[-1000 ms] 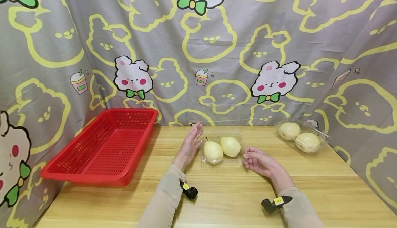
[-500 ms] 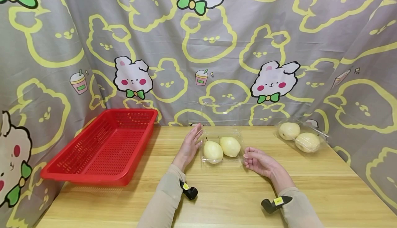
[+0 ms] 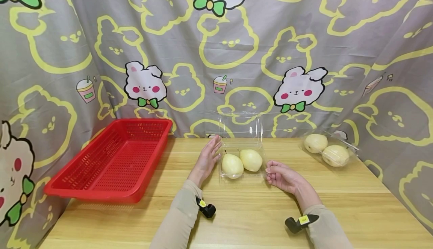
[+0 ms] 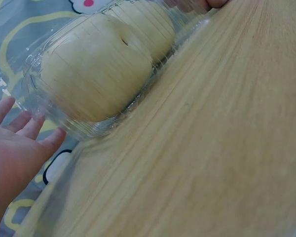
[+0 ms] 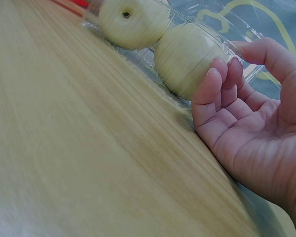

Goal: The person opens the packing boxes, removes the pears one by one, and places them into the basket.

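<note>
Two pale yellow pears, one on the left [image 3: 232, 165] and one on the right [image 3: 251, 160], lie in a clear plastic clamshell container [image 3: 241, 176] on the table. Its lid [image 3: 241, 126] stands raised at the back. My left hand [image 3: 205, 159] is at the container's left side, fingers extended, fingertips at the plastic in the left wrist view. On the other side my right hand [image 3: 283, 177] pinches the right rim between thumb and curled fingers. The right wrist view shows that thumb [image 5: 256, 49] on the rim, with the fingers against the side wall.
A red perforated plastic basket [image 3: 118, 166] stands on the left of the wooden table [image 3: 243, 219]. At the back right lies another clear container [image 3: 352, 148] with two pears inside. A patterned grey curtain [image 3: 189, 46] hangs behind and at both sides.
The clear lid has shifted slightly, and its upright ribs and a bright glint now show more plainly. Both hands and the pears stay nearly where they were.
</note>
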Available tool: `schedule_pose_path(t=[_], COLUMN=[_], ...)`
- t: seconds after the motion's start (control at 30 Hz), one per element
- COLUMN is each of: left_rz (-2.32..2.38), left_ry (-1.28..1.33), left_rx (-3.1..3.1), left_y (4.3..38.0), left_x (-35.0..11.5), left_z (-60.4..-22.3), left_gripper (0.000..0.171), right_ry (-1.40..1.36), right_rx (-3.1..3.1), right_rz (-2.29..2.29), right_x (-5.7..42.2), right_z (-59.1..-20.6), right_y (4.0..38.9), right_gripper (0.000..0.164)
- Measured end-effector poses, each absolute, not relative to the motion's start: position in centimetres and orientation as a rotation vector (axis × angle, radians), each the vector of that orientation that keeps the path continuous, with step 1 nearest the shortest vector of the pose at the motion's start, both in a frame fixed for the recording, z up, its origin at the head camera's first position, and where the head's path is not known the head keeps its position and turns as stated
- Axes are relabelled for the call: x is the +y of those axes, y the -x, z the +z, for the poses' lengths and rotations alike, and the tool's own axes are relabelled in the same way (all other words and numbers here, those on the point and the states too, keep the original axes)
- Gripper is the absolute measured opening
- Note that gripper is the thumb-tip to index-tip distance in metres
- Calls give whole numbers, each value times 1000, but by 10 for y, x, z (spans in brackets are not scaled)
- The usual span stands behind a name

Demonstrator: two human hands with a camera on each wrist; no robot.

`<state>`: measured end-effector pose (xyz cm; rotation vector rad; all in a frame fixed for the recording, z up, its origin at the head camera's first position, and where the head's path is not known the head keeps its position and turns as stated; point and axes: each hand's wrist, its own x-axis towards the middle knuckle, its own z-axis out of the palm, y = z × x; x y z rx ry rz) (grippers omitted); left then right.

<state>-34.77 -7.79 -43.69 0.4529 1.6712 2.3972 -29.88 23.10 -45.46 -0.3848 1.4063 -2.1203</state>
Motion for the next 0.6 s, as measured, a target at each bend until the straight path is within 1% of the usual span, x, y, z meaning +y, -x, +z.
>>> schedule_pose_path(t=[0.2, 0.4, 0.6], left_rz=[2394, 2417, 2414], left_ry=[-453, -439, -434], left_rx=[1675, 1655, 1661], left_y=[348, 348, 349], left_x=[-78, -78, -78], left_z=[-438, -438, -438], left_gripper=[64, 63, 64], right_ry=[373, 369, 374], right_rx=[1431, 1448, 1444], right_rz=[-2116, -2111, -2111], right_x=[231, 231, 232], right_z=[-455, -454, -455], right_y=[298, 298, 298], right_gripper=[29, 27, 28])
